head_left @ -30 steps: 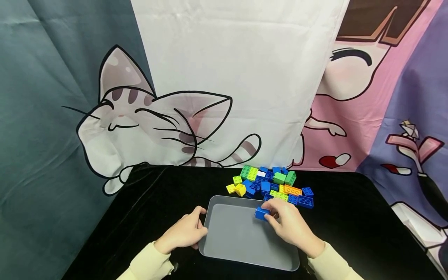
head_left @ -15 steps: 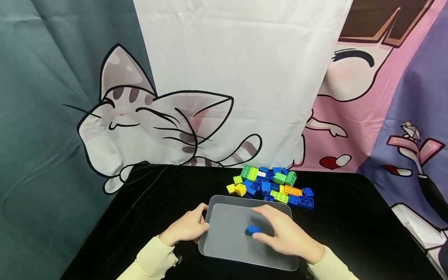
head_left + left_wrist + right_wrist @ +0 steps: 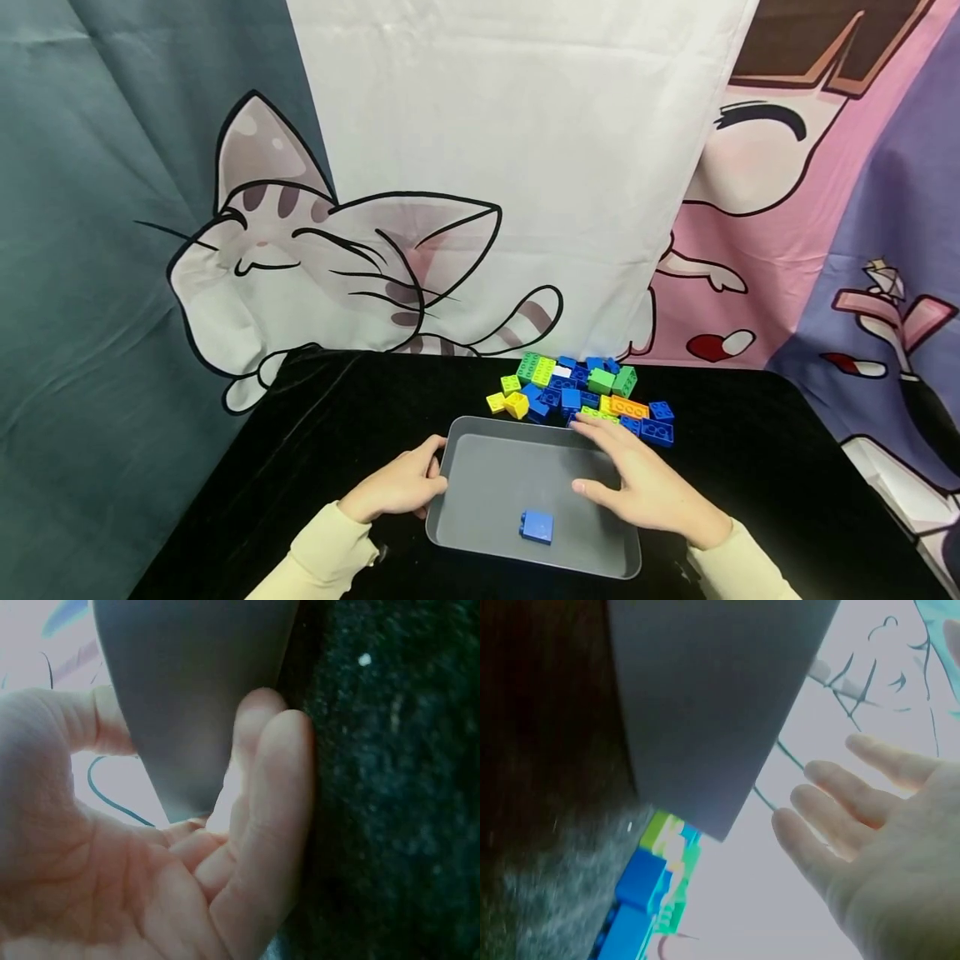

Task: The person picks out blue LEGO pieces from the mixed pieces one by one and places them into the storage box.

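Note:
My left hand [image 3: 397, 483] holds the grey tray [image 3: 480, 542] at its left side. In the left wrist view the tray's grey wall [image 3: 187, 667] lies between the thumb and fingers [image 3: 281, 772] of that hand. A single blue toy brick [image 3: 537, 527] lies flat in the tray, close to the front rim, touched by neither hand. Over the tray's right part is my right hand [image 3: 648, 487], its fingers spread and holding nothing. The right wrist view shows these fingers [image 3: 840, 802] extended above the tray's side.
Behind the tray a pile of toy bricks [image 3: 570, 402], blue, green, yellow and orange, lies on the black cloth [image 3: 360, 400]. My right fingertips overlap its near edge in the head view. A printed cartoon curtain [image 3: 480, 125] hangs behind the table.
My right hand has let go of the blue brick and moved right, away from it. The brick now sits nearer the tray's front. My left hand stays at the tray's left side.

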### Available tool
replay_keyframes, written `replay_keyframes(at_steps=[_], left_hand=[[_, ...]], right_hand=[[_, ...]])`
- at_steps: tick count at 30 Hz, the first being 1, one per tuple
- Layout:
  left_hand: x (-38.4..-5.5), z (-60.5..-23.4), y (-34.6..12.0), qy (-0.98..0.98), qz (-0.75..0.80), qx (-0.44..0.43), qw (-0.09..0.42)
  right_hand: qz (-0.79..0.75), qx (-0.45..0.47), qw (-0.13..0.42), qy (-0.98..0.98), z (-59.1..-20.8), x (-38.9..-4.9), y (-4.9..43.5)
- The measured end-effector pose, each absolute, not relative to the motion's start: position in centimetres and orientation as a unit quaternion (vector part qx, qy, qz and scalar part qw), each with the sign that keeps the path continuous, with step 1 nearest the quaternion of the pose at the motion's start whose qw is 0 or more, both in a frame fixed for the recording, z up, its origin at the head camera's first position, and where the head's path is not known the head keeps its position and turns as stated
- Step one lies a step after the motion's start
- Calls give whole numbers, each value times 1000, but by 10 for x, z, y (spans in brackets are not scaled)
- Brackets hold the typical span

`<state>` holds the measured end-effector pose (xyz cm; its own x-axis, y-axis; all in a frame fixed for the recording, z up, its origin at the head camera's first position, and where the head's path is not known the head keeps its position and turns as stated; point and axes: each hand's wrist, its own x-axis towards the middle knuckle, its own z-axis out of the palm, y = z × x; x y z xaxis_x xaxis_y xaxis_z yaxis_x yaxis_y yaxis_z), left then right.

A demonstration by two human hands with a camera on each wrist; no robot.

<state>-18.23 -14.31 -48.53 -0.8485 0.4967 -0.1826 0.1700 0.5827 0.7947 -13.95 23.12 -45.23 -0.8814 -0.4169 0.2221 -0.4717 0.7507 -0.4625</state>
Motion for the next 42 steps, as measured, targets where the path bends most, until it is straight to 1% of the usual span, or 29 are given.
replay_keyframes(at_steps=[9, 14, 26, 31, 38, 42], left_hand=[[-187, -487, -146, 855, 421, 214, 215], [-186, -486, -145, 849, 432, 210, 219], [-184, -486, -145, 833, 470, 193, 219], [-184, -487, -146, 837, 465, 193, 215], [-188, -492, -148, 842, 457, 199, 208], [-191, -493, -149, 846, 447, 204, 206]], right_hand=[[241, 204, 68, -946, -456, -149, 260], [230, 197, 82, -950, -459, -155, 275], [172, 144, 107, -969, -473, -174, 319], [142, 146, 114, -972, -479, -178, 326], [112, 169, 151, -968, -482, -179, 328], [118, 160, 153, -968, -482, -178, 329]])
